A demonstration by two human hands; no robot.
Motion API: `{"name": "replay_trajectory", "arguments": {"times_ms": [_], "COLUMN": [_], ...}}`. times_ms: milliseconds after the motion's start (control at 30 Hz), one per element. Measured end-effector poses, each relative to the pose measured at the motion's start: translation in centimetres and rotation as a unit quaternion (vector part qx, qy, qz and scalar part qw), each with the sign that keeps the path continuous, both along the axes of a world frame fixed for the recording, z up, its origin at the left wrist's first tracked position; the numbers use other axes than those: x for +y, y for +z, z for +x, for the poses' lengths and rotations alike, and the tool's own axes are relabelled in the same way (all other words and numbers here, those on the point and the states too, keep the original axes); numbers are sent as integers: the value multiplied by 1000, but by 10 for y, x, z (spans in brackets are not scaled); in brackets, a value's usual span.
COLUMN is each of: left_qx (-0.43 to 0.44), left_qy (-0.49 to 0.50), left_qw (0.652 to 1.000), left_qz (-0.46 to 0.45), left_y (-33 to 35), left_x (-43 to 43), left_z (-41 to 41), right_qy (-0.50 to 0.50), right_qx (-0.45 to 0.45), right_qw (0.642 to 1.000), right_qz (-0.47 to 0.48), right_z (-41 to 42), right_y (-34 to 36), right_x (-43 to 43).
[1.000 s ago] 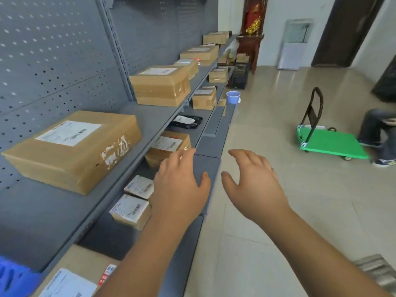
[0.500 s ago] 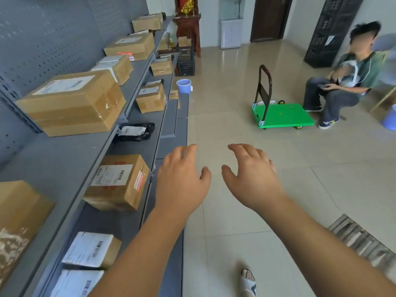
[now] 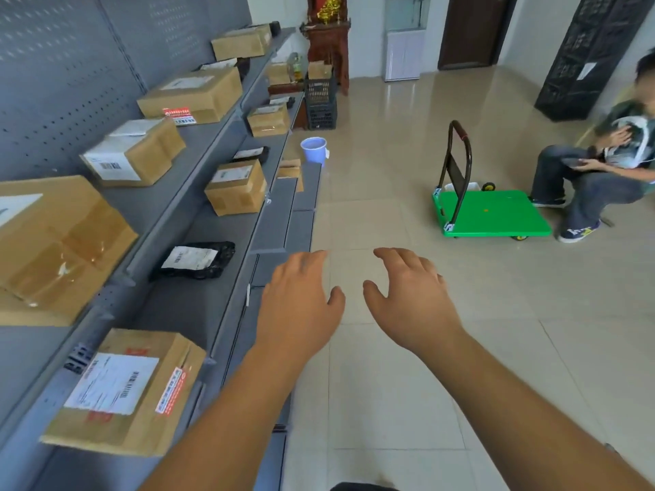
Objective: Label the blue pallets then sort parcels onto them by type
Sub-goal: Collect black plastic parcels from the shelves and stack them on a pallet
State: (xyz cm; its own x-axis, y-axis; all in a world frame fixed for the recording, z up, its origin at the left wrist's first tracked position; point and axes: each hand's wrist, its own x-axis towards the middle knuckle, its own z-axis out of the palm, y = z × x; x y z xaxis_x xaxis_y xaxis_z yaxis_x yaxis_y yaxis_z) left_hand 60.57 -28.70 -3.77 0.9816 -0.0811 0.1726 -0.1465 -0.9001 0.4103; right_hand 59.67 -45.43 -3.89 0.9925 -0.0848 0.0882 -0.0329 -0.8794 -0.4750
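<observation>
My left hand (image 3: 299, 303) and my right hand (image 3: 407, 295) are stretched out in front of me over the floor, fingers loosely spread, holding nothing. To the left runs a grey shelf unit (image 3: 170, 207) with several parcels. A cardboard box with a white label (image 3: 127, 391) sits nearest on the lower shelf, and a black bag parcel (image 3: 195, 260) lies beyond it, left of my left hand. Another labelled box (image 3: 235, 187) stands farther along. No blue pallet is in view.
A green platform trolley (image 3: 492, 214) stands on the tiled floor at the right, with a seated person (image 3: 599, 164) beyond it. A blue bucket (image 3: 314, 150) and a black crate (image 3: 320, 104) sit by the shelf's far end. A dark cabinet (image 3: 588, 54) stands at the back right.
I have moved forward along the shelf, so the boxes have slid nearer and leftward. Both hands keep the same outstretched pose, holding nothing.
</observation>
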Motion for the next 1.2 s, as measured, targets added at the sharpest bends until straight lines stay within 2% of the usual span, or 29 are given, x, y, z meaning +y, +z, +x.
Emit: {"name": "replay_trajectory", "arguments": {"times_ms": [267,767,967,1200], "left_qx": [34,68,87,111], "left_qy": [31,21,78,206], "left_qw": [999,997,993,972], "left_qz": [-10,-10,-8,-8], "left_y": [-20,-44,-60,-64], "left_x": [5,56,75,90], "left_z": [116,335,393,448], "right_qy": [38,38,105,258], "right_qx": [16,45,59,80], "right_qw": [999,998,993,963], "right_qz": [5,-7,1,6], "right_z": [123,343,424,516], "right_y": [-19,-42,-56,-67], "right_x": [5,59,76,98]}}
